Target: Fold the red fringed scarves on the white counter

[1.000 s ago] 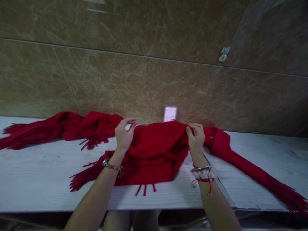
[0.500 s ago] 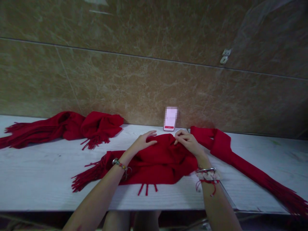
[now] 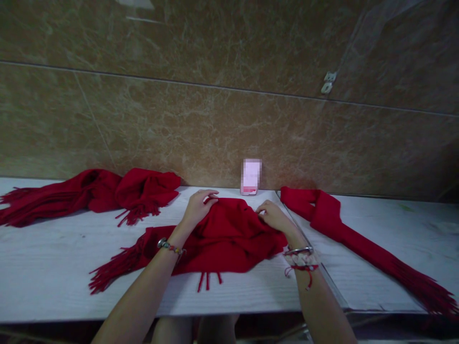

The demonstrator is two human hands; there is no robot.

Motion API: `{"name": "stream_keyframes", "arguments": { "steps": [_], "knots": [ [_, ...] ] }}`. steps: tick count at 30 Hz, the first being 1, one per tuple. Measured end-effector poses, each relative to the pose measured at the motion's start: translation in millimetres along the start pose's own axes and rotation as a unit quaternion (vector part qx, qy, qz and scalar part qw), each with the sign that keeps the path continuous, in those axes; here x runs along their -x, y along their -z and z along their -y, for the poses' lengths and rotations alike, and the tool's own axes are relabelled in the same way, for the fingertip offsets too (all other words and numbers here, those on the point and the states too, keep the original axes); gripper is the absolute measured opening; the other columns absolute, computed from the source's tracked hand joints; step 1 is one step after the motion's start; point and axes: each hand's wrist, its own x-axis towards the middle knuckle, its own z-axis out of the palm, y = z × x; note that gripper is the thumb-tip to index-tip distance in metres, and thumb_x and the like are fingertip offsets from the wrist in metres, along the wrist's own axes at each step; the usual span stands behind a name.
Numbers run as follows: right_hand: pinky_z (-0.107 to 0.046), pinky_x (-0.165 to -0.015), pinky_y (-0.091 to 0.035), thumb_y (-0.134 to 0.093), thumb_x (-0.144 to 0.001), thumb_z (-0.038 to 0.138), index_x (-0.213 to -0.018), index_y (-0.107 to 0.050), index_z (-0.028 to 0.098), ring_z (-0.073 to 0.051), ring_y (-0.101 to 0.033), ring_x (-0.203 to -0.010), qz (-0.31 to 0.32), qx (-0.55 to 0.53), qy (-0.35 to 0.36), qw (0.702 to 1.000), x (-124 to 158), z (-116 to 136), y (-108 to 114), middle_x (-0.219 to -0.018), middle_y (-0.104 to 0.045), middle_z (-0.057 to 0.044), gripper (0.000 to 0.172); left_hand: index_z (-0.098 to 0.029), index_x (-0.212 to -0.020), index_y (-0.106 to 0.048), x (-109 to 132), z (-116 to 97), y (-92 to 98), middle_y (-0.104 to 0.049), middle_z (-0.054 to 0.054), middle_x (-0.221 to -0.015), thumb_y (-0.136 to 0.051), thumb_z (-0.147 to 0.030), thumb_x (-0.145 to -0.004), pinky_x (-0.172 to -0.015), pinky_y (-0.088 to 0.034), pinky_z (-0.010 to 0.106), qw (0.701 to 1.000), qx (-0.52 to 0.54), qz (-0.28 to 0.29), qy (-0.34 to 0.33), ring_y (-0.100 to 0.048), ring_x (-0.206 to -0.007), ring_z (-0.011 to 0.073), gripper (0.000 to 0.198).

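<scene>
A red fringed scarf lies bunched on the white tabletop in front of me, with its long fringe spread to the left and a few strands at the front edge. At its upper left edge is my left hand, thumb and fingers closed on the cloth. My right hand has curled fingers gripping the scarf's upper right side; its fingertips are partly hidden against the fabric. Bracelets circle both wrists.
A phone with a lit screen leans on the brown marbled wall. Another red scarf lies crumpled at the left, and a third red scarf stretches along the right. A seam crosses the white tabletop beside my right arm.
My left hand has moved left, from spread over the cloth to closed at its upper left edge. The scarf's top looks wider and flatter. The view has shifted slightly.
</scene>
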Motion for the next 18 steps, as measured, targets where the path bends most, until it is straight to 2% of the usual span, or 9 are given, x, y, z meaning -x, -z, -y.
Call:
{"name": "stream_keyframes", "arguments": {
  "steps": [3,7,10,11,13,16,18],
  "knots": [
    [-0.027,-0.067,-0.044,-0.052,-0.068,0.008,-0.073,-0.067,0.018,-0.015,-0.053,-0.069,-0.008,-0.011,0.01,1.0,0,6,-6,-0.078,-0.058,-0.005,0.019,-0.02,-0.085,-0.064,0,4,-0.4,-0.068,0.001,-0.078,-0.058,-0.012,-0.069,-0.08,-0.044,0.032,1.0,-0.021,0.007,0.006,-0.061,-0.082,0.0189,0.02],
    [-0.026,-0.066,-0.043,-0.047,-0.069,0.004,-0.061,-0.062,0.018,-0.014,-0.051,-0.068,0.018,-0.002,0.034,0.999,1,9,-17,-0.072,-0.053,-0.004,0.021,-0.021,-0.088,-0.064,0,11,-4.6,-0.068,0.001,-0.08,-0.057,-0.013,-0.069,-0.08,-0.044,0.032,0.998,-0.052,0.046,0.001,-0.06,-0.083,0.0189,0.021],
    [-0.027,-0.063,-0.042,-0.045,-0.071,0.006,-0.058,-0.057,0.018,-0.014,-0.048,-0.064,-0.025,-0.014,0.025,0.999,-1,10,-24,-0.07,-0.049,-0.003,0.022,-0.021,-0.087,-0.064,1,15,-7.6,-0.068,0.002,-0.08,-0.055,-0.012,-0.07,-0.079,-0.043,0.032,0.995,-0.087,0.046,-0.013,-0.06,-0.083,0.0194,0.021],
    [-0.027,-0.063,-0.042,-0.045,-0.072,0.007,-0.058,-0.056,0.019,-0.015,-0.048,-0.064,-0.065,-0.024,0.016,0.997,-3,10,-25,-0.07,-0.047,-0.003,0.021,-0.021,-0.086,-0.064,1,16,-8.0,-0.068,0.002,-0.08,-0.054,-0.012,-0.07,-0.079,-0.043,0.033,0.994,-0.1,0.036,-0.02,-0.059,-0.083,0.0198,0.02],
    [-0.03,-0.065,-0.042,-0.045,-0.074,0.012,-0.059,-0.053,0.02,-0.017,-0.047,-0.066,-0.189,-0.048,-0.01,0.981,-6,10,-23,-0.072,-0.046,-0.004,0.018,-0.021,-0.082,-0.064,0,16,-6.4,-0.067,0.004,-0.081,-0.053,-0.013,-0.072,-0.077,-0.043,0.033,0.992,-0.122,0.0,-0.031,-0.058,-0.082,0.0208,0.018],
    [-0.034,-0.074,-0.04,-0.041,-0.081,0.024,-0.067,-0.05,0.021,-0.02,-0.046,-0.076,-0.413,-0.073,-0.041,0.907,-10,11,-10,-0.077,-0.044,-0.005,0.017,-0.02,-0.076,-0.064,-2,11,6.3,-0.065,0.005,-0.078,-0.049,-0.015,-0.074,-0.077,-0.041,0.034,0.985,-0.129,-0.111,-0.034,-0.056,-0.08,0.0213,0.016],
    [-0.035,-0.078,-0.038,-0.038,-0.083,0.03,-0.07,-0.049,0.022,-0.021,-0.044,-0.08,-0.509,-0.078,-0.044,0.856,-8,11,2,-0.078,-0.043,-0.006,0.019,-0.019,-0.075,-0.063,-3,8,23.1,-0.062,0.005,-0.077,-0.047,-0.019,-0.075,-0.08,-0.04,0.035,0.97,-0.105,-0.219,-0.026,-0.054,-0.081,0.0211,0.016]
  ]
}}
